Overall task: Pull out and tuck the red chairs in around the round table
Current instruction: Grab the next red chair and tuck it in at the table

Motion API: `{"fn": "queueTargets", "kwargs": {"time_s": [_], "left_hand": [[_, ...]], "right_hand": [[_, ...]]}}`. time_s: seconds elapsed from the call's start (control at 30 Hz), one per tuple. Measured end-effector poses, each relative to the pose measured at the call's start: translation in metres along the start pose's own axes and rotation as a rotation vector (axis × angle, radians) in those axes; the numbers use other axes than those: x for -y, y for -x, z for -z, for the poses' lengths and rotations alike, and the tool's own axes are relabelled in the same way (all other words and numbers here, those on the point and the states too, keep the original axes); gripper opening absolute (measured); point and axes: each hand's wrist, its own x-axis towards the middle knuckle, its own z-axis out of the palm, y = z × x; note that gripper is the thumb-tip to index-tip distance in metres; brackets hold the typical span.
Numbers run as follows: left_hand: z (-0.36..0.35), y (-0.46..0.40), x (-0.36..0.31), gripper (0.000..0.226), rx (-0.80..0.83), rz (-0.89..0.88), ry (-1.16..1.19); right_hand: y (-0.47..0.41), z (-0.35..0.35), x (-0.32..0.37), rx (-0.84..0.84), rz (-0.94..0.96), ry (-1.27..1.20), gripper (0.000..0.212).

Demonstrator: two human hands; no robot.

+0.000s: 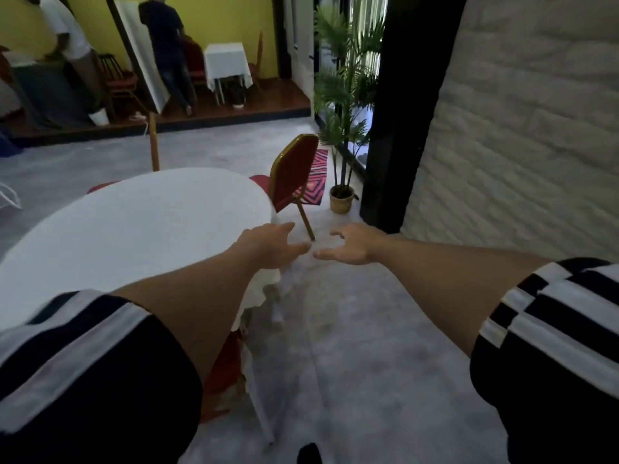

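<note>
- Left hand point(268, 244): stretched forward, fingers loosely spread, palm down, grasping nothing. It hangs over the near right edge of the table, with no contact that I can make out.
- Right hand point(348, 247): also reaching forward, fingers curled a little and apart, empty. It is over bare floor, just beside the left hand.
- Both arms point towards the chair point(291, 172) ahead, which stands well beyond the fingertips; neither hand touches it.
- That chair sits at the far right of the table point(134, 229), its back towards the potted plant point(345, 135), its seat partly under the cloth edge. It looks tilted or turned slightly, one gold leg point(306, 222) angled out onto the floor.
- Another red seat point(224, 370) shows low under the cloth near the left arm, already pushed in; a third red edge point(100, 187) peeks at the table's far left.
- Handling, as I judge it: a padded banquet chair on a metal frame, stiff and moderately light, so it should slide or lift without flexing. The floor point(351, 346) looks smooth, so the legs may scrape or skid.
- Best hold is likely the top rail of the backrest, one hand at each upper corner, on the rigid gold frame rather than the soft pad.
- The hanging cloth may catch on the seat when tucking.
</note>
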Motion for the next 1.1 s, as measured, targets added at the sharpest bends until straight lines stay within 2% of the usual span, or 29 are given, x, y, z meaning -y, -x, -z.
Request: {"fn": "queueTargets", "kwargs": {"time_s": [0.2,0.33,0.43,0.77,1.1], "left_hand": [[0.007,-0.09,-0.04,0.09,0.0,-0.036,-0.026],[0.019,-0.149,-0.053,0.087,0.016,-0.053,-0.031],[0.035,-0.201,-0.057,0.089,-0.014,-0.074,-0.023],[0.067,-0.325,-0.065,0.087,-0.057,-0.089,-0.03],[0.09,-0.445,-0.088,0.076,-0.063,0.106,-0.005]], "right_hand": [[-0.058,0.042,-0.065,-0.019,-0.1,-0.006,0.126],[-0.098,0.068,-0.095,-0.01,-0.125,-0.015,0.126],[-0.134,0.093,-0.119,-0.05,-0.155,-0.029,0.134],[-0.247,0.142,-0.177,-0.018,-0.093,-0.02,0.136],[-0.388,0.203,-0.244,0.035,0.006,-0.022,0.131]]}}
